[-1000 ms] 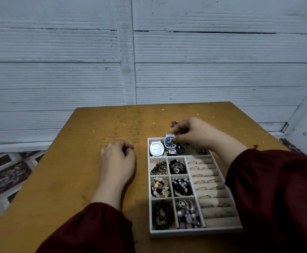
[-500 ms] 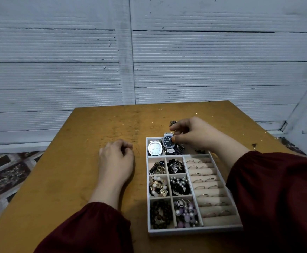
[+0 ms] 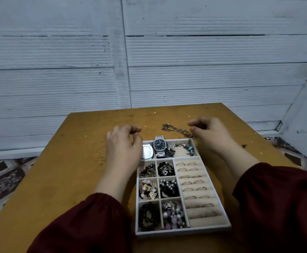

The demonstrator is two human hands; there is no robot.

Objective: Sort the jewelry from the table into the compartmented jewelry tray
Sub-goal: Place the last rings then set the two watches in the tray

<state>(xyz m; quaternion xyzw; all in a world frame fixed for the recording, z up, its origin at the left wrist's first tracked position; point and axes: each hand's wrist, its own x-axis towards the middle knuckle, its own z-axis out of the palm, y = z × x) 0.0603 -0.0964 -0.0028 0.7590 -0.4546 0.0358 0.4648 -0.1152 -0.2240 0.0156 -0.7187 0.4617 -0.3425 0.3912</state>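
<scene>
The grey compartmented jewelry tray lies on the wooden table. Its top row holds a dark-faced silver watch, a pale-faced watch and a charm bracelet. Beads, pearls and chains fill the left compartments; rings sit in the right slots. A metal chain lies on the table just beyond the tray. My right hand hovers by the chain's right end, fingers loosely curled, holding nothing. My left hand is at the tray's top left corner, empty, partly covering the pale watch.
A white ribbed wall stands behind the table. The table's far edge is close behind the chain. Patterned floor shows to the left and right of the table.
My right hand has let go of the dark-faced watch and drawn back to the right, uncovering the chain and charm bracelet. My left hand has moved right, up to the tray's corner.
</scene>
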